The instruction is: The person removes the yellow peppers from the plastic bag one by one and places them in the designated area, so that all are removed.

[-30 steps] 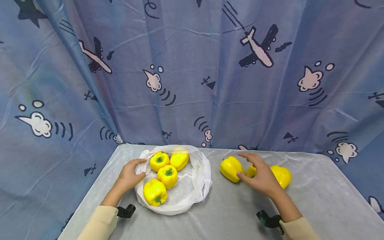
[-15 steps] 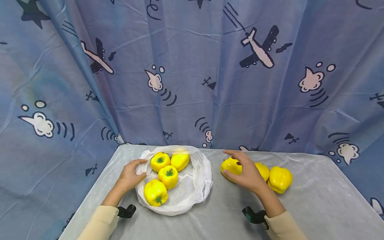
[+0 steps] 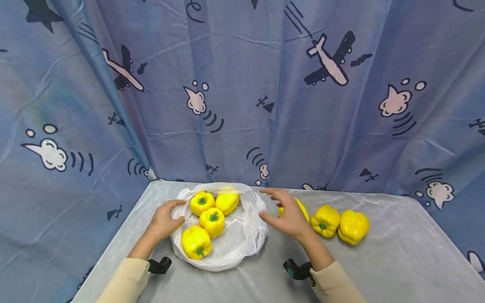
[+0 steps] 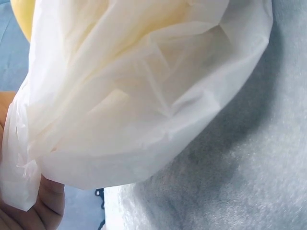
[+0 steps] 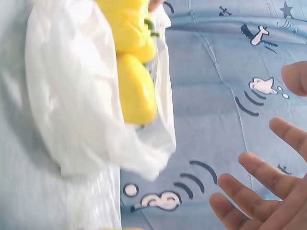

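Observation:
In the head view, a white plastic bag [image 3: 254, 227] lies wide-mouthed with several yellow bell peppers [image 3: 212, 223] inside. My left hand [image 3: 165, 219] holds the bag's left rim; the left wrist view has the gathered plastic [image 4: 19, 163] between thumb and fingers. To the right of the bag hovers my right hand [image 3: 286, 215], fingers spread and holding nothing, as the right wrist view confirms. Partly hidden behind that hand is one yellow bell pepper [image 3: 302, 208]. Two more, a bell pepper [image 3: 325, 220] with its stem towards me and another bell pepper [image 3: 354, 227], sit side by side farther right.
A grey cloth covers the table [image 3: 409, 252]. Behind it hangs a blue curtain [image 3: 235, 105] printed with planes and clouds, which also runs along the left side. Each wrist carries a small black camera, such as the right wrist's camera [image 3: 297, 270].
My right hand has moved left, from over the loose peppers to near the bag's right side, uncovering the two right-hand peppers. The left hand and the bag have stayed in place.

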The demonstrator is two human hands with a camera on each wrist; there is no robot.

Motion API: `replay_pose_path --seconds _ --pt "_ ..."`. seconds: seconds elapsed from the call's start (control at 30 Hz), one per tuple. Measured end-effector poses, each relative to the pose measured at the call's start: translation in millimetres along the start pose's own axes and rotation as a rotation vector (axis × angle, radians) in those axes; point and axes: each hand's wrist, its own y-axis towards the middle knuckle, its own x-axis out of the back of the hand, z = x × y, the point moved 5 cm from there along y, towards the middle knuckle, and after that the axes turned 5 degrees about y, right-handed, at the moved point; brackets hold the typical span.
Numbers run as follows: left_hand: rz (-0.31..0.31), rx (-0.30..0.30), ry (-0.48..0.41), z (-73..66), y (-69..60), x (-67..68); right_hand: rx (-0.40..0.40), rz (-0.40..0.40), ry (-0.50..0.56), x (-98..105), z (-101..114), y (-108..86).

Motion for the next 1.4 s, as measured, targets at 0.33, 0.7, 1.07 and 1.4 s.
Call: replay_pose_path --seconds 0.33,0.7,1.07,1.4 --pt "0.011 0.016 -0.002 0.0 0.6 0.6 -0.026 0.027 0.125 -37.4 11.2 11.4" --pt "0.01 0.001 -0.012 0.0 0.9 -1.2 -0.05 0.013 0.203 -85.1 13.2 11.5" --pt "0.003 -0.017 0.0 0.8 1.8 -0.8 -0.123 0.004 0.279 -124.9 12.4 9.7" --pt "-0.002 -0.018 0.007 0.9 1.6 -2.3 -0.165 -0.034 0.266 -142.0 7.5 10.6"
